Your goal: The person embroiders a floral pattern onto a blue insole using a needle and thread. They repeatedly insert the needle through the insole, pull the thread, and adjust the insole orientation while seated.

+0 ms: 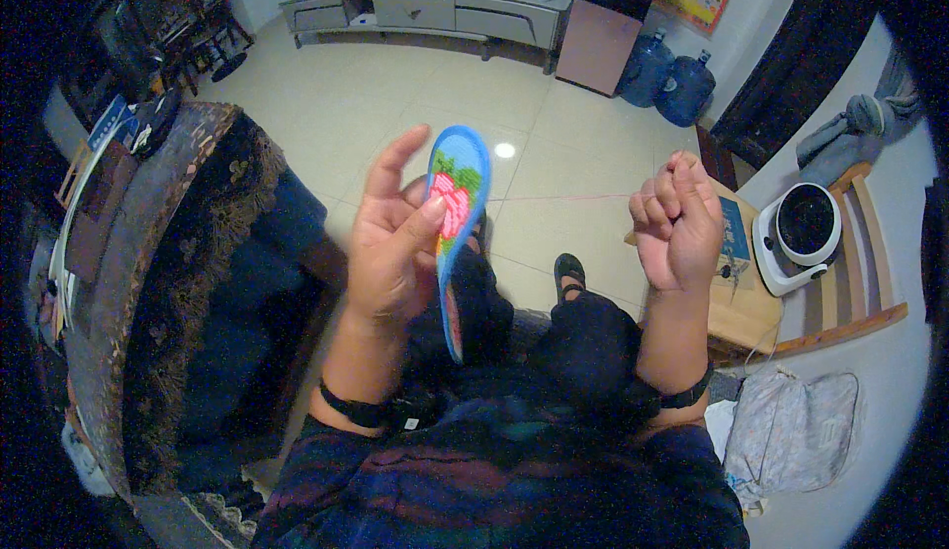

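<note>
An embroidered insole [463,158] with a blue border, pink flower and green leaves is upright over my lap. My left hand [385,260] pinches it, thumb on the flowered face and index finger raised. From the insole a thin pink thread [563,198] stretches nearly level across to my right hand [680,230]. That hand is held up at the right, its fingers curled closed around the thread's end. Whether a needle is in its fingertips cannot be made out.
At my right a wooden chair [741,319] bears a blue book [734,229], small metal scissors or keys [734,271] and a white round appliance [767,252]. A cloth-covered table [200,289] stands close on the left. A patterned bag [797,430] lies at lower right.
</note>
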Demonstrator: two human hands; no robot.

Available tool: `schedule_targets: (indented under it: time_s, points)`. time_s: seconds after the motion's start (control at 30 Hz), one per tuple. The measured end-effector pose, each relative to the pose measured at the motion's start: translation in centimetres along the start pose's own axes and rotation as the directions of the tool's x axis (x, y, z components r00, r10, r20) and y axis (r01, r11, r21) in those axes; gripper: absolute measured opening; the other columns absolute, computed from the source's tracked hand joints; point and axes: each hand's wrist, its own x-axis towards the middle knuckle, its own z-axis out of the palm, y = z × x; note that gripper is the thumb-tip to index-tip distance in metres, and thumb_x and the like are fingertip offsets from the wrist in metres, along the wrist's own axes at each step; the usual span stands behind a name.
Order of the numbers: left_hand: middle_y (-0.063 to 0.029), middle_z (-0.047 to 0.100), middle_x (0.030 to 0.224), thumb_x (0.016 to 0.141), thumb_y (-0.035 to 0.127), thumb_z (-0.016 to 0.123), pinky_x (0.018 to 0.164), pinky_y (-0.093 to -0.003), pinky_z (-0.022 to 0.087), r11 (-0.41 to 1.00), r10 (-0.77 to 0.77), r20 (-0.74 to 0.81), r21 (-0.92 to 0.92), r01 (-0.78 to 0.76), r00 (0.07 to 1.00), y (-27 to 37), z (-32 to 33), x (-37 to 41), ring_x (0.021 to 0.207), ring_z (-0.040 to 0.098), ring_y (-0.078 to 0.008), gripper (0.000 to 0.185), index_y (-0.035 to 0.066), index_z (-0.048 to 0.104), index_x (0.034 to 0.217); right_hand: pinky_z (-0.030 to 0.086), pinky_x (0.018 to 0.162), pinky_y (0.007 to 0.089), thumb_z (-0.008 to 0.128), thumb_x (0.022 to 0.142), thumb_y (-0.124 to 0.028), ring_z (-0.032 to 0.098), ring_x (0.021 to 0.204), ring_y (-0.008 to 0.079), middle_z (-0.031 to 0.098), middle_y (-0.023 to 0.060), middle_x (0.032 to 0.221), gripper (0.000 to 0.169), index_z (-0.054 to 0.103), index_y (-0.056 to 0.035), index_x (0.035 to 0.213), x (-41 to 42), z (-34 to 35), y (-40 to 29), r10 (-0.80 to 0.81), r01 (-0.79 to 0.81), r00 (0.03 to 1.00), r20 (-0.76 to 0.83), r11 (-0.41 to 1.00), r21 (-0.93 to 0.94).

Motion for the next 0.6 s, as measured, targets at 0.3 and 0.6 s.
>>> schedule_targets:
  time_s: [0.3, 0.6]
  points:
    - [-0.0107, 0.041, 0.094, 0.093, 0.045, 0.041, 0.058, -0.0236, 0.036, 0.597, -0.267, 0.415, -0.638, 0.487, 0.87, -2.4, -0.4, -0.3, 0.068, 0.038, -0.0117, 0.055, -0.002, 0.036, 0.122, 0.034, 0.048, 0.0184, 0.053, 0.092, -0.006, 0.043, 0.053, 0.0057, 0.052, 0.002, 0.07, 0.006, 0.055, -0.0011, 0.095, -3.4, 6.7, 0.7, -0.063, 0.141, 0.988, 0.138, 0.716, -0.684]
    - [-0.0152, 0.052, 0.099, 0.094, 0.05, 0.033, 0.058, -0.0259, 0.034, 0.434, -0.35, 0.463, -0.69, 0.579, 0.814, -2.0, 0.9, -1.5, 0.069, 0.039, -0.0152, 0.06, -0.003, 0.046, 0.119, 0.05, 0.06, 0.0312, 0.054, 0.08, 0.003, 0.064, 0.067, 0.0224, 0.064, 0.0131, 0.077, 0.019, 0.061, 0.0016, 0.098, -3.9, 9.1, 1.5, -0.117, 0.618, 0.786, 0.607, 0.169, -0.768]
